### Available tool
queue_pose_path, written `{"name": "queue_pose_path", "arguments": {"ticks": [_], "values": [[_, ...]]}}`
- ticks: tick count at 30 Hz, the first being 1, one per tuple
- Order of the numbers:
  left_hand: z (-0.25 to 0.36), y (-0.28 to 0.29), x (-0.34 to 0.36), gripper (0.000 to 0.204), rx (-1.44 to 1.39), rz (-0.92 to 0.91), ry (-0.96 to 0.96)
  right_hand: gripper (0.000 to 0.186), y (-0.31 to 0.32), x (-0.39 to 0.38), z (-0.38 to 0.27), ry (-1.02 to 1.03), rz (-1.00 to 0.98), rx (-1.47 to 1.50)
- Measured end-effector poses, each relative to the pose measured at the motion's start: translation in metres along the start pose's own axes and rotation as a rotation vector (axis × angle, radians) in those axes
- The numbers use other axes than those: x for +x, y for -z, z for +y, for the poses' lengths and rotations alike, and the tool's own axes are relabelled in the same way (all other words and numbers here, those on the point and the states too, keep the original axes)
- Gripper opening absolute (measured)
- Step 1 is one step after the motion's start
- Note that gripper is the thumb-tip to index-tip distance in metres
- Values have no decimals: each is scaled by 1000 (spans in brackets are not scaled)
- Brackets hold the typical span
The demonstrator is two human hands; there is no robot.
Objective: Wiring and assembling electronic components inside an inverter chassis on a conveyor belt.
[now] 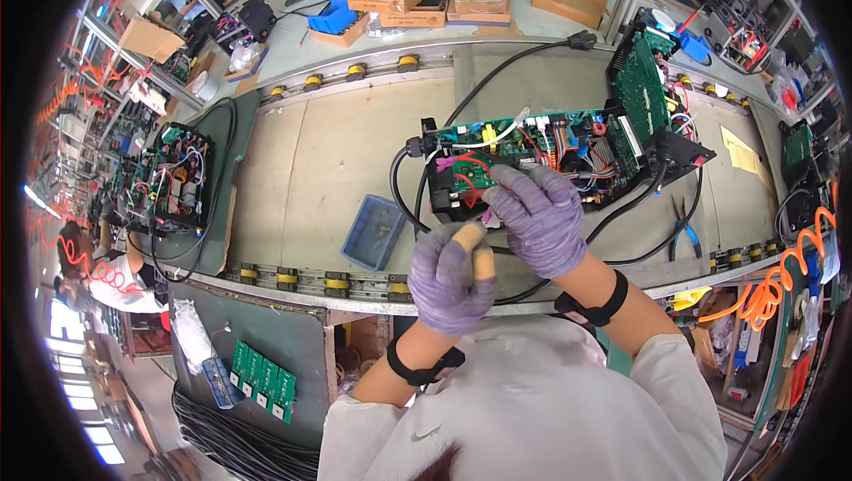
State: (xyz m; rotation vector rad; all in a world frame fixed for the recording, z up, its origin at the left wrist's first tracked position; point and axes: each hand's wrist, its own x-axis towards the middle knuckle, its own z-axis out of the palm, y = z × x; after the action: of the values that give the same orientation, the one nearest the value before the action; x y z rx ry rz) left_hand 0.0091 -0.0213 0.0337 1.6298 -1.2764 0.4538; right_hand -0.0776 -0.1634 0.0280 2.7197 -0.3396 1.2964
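An opened black electronic unit (550, 139), packed with green circuit boards and coloured wires, lies across the bench in front of me. My right hand (537, 219), in a purple glove, is over its near edge, fingers bent into a pinch by the red wires (475, 161). Whatever lies between those fingertips is hidden. Just left and nearer, my left hand (451, 281) wears a similar glove with tan finger covers. Its fingers are curled, the covered tips close together, with nothing I can identify between them. A green board (641, 90) stands upright at the unit's right end.
A blue tray (362, 246) of small parts sits left of the unit. Black cables (510, 59) loop around it. Blue-handled pliers (685, 231) lie at right. Cardboard boxes (568, 2) line the far shelf. Another unit (173, 179) stands at left, near a co-worker (115, 277).
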Motion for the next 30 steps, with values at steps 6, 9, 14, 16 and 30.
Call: {"name": "queue_pose_path", "arguments": {"ticks": [6,9,14,16,30], "values": [[-14,-7,38,30,428,-23,45,36,10,9,3,-128,-72,51],[-16,-8,52,33,570,-38,182,38,10,23,2,-238,-203,99],[-21,-12,65,37,578,-88,246,36,0,32,-2,-241,-186,10],[-26,-10,64,39,408,-139,299,32,-11,29,-9,-125,-84,-47],[-41,-25,38,42,12,-9,307,25,-23,29,-12,-330,-191,43]]}}
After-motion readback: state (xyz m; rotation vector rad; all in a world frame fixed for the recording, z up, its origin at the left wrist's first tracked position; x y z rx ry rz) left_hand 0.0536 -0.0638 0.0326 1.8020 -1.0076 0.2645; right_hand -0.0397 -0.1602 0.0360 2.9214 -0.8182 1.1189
